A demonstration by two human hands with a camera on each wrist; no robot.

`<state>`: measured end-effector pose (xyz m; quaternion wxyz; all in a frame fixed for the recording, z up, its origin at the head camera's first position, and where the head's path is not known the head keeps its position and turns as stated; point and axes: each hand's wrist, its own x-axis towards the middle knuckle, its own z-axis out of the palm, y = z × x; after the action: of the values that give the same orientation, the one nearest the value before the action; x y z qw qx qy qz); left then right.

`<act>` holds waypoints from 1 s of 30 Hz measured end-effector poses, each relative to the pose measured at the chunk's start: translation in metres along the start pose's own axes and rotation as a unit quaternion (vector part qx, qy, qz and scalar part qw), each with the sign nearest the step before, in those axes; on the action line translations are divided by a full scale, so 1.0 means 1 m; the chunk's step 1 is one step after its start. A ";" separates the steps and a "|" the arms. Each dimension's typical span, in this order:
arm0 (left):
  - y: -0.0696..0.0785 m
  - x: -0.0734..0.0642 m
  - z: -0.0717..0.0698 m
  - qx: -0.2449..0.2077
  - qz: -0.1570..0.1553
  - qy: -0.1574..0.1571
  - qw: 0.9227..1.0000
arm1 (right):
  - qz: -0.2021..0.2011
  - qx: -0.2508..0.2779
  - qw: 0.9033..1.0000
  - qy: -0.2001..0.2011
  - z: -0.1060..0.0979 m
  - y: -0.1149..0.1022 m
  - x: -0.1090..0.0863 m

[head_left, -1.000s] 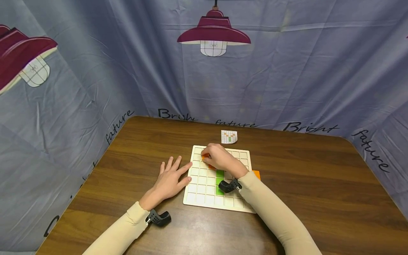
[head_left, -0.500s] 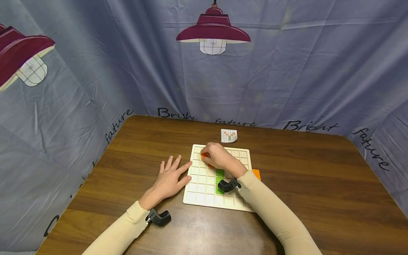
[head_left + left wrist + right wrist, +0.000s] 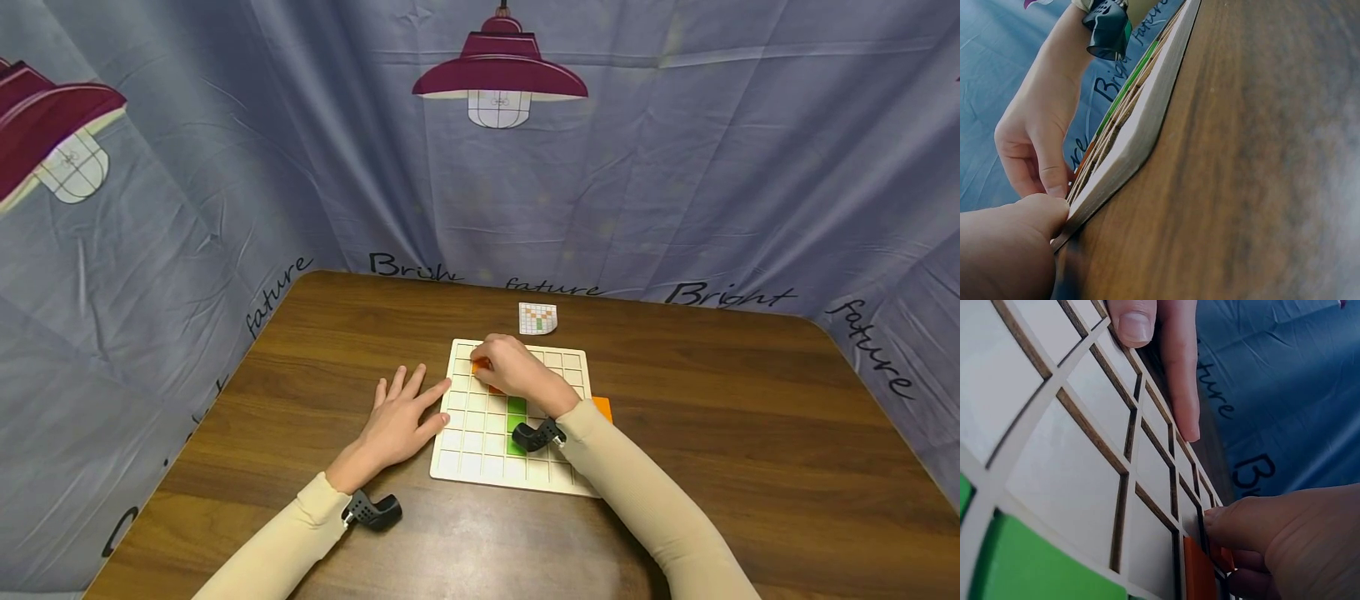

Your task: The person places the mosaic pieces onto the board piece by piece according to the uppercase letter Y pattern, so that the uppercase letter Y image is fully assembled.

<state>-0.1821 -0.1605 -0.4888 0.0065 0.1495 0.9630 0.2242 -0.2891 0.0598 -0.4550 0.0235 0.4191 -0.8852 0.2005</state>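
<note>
A pale wooden grid board (image 3: 471,443) lies on the table. My right hand (image 3: 517,369) reaches over its upper left part, thumb and fingers pinching an orange square tile (image 3: 480,366) at one of the cells. In the right wrist view a second orange tile (image 3: 1199,572) sits in the cell diagonally beside it, close to the thumb. Green tiles (image 3: 517,406) fill a column of cells lower down, partly covered by the right wrist's camera mount. My left hand (image 3: 397,423) rests with spread fingers at the board's left side, index fingertip and thumb against the edge.
Behind the board lies a small paper card (image 3: 537,318) printed with a grid of orange and green squares. An orange piece (image 3: 602,408) shows at the board's right edge, partly behind the right forearm. A blue printed curtain (image 3: 645,183) surrounds the wooden table (image 3: 750,417).
</note>
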 end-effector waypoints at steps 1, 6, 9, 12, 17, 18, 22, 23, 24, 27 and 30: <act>0.000 0.000 0.000 0.000 0.000 0.000 1.000 | 0.002 0.001 1.000 -0.001 0.000 0.000 0.000; 0.000 0.000 0.001 0.000 0.003 0.001 1.000 | 0.010 0.001 1.000 -0.005 -0.001 -0.001 -0.001; 0.000 0.000 0.001 0.001 0.004 0.001 1.000 | 0.010 0.002 1.000 -0.004 -0.002 -0.001 -0.002; 0.000 0.001 0.000 -0.001 0.003 0.001 1.000 | 0.011 0.001 1.000 -0.002 -0.002 -0.001 -0.001; 0.000 0.000 0.002 0.002 0.003 0.003 1.000 | 0.016 -0.002 1.000 -0.005 -0.001 -0.001 -0.001; 0.000 0.000 0.002 0.002 0.003 0.004 1.000 | 0.018 -0.002 1.000 -0.006 -0.002 -0.001 -0.001; -0.001 0.000 0.002 0.003 0.004 0.006 1.000 | 0.021 0.002 1.000 -0.009 -0.003 -0.001 -0.002; -0.001 0.000 0.002 0.003 0.004 0.007 1.000 | 0.022 0.002 1.000 -0.009 -0.003 -0.001 -0.002; -0.001 0.000 0.002 0.003 0.004 0.007 1.000 | 0.023 0.004 1.000 -0.009 -0.004 -0.001 -0.003; -0.001 -0.001 0.002 0.003 0.005 0.009 1.000 | 0.025 0.002 1.000 -0.007 -0.006 0.000 -0.005; 0.000 -0.001 0.001 0.002 0.005 0.008 1.000 | 0.033 0.001 0.999 -0.003 -0.009 0.002 -0.008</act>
<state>-0.1815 -0.1605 -0.4899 -0.0022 0.1524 0.9627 0.2235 -0.2865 0.0701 -0.4493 0.0140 0.3905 -0.8984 0.2004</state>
